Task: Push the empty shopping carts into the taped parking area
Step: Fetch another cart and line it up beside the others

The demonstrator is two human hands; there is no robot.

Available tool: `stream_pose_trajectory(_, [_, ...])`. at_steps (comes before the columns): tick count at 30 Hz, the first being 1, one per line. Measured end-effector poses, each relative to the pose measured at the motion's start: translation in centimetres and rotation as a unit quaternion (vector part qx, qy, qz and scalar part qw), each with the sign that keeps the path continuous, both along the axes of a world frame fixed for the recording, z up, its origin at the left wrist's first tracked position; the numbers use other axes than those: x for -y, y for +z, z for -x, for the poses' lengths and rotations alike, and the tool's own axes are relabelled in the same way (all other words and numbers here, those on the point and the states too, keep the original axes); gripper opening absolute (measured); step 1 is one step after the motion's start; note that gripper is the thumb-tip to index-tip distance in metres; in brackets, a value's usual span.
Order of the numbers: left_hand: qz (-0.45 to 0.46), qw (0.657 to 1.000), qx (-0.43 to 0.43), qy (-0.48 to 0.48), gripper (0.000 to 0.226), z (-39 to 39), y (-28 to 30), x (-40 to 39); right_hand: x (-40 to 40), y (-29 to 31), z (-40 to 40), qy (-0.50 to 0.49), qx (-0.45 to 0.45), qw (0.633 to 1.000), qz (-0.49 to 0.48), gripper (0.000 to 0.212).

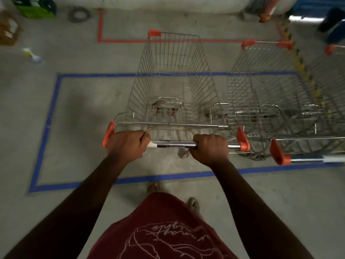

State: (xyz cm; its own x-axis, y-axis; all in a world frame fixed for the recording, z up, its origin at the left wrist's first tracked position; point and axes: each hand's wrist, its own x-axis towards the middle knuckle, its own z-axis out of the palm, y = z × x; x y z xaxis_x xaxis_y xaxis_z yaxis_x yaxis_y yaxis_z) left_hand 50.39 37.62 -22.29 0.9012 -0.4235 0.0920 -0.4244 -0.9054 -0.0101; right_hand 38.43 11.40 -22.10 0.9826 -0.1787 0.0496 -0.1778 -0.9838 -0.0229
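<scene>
1. While both hands clench the cart handle (175,145), left hand (128,144) by its orange end cap, right hand (211,148) right of centre, the empty shopping cart (173,86) sits mostly inside the blue tape rectangle (47,126).
2. Left part of the rectangle is bare floor.
3. Parked cart (261,94) stands just beside on the right, a likely snag; red tape outline (100,28) lies beyond.

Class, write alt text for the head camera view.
Both hands, left hand and right hand, grip the handle of an empty shopping cart inside a blue tape rectangle, beside a parked cart.
</scene>
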Motion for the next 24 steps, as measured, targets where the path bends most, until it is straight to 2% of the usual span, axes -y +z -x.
stream_pose_trajectory(4, [0.002,1.0,0.019,-0.008,0.04,0.6,-0.3,1.4,2.0,-0.2,0.5,0.026,0.018,0.999,-0.039,0.031])
stream_pose_trajectory(8, [-0.031,0.999,-0.011,0.012,0.051,1.8,-0.6,2.3,4.6,-0.2,1.7,0.102,0.079,0.98,-0.152,0.019])
stream_pose_trajectory(10, [-0.019,0.999,-0.029,0.026,0.049,2.4,-0.5,2.7,5.6,-0.5,2.8,0.119,0.103,0.971,-0.181,0.032])
stream_pose_trajectory(12, [0.049,0.998,-0.028,0.013,0.038,2.9,-0.2,3.0,6.7,-0.9,4.1,0.075,0.12,0.977,-0.158,0.038])
stream_pose_trajectory(15, [0.171,0.979,-0.107,-0.034,0.04,4.4,0.3,5.1,7.7,-1.4,6.0,0.051,0.123,0.978,-0.159,0.037])
stream_pose_trajectory(20, [0.199,0.968,-0.08,-0.131,0.043,7.4,1.2,9.9,8.7,-0.1,6.1,0.09,0.077,0.978,-0.171,0.038])
stream_pose_trajectory(24, [0.194,0.961,-0.112,-0.161,0.05,8.7,1.4,13.5,11.0,0.5,6.8,0.047,0.08,0.989,-0.113,0.044])
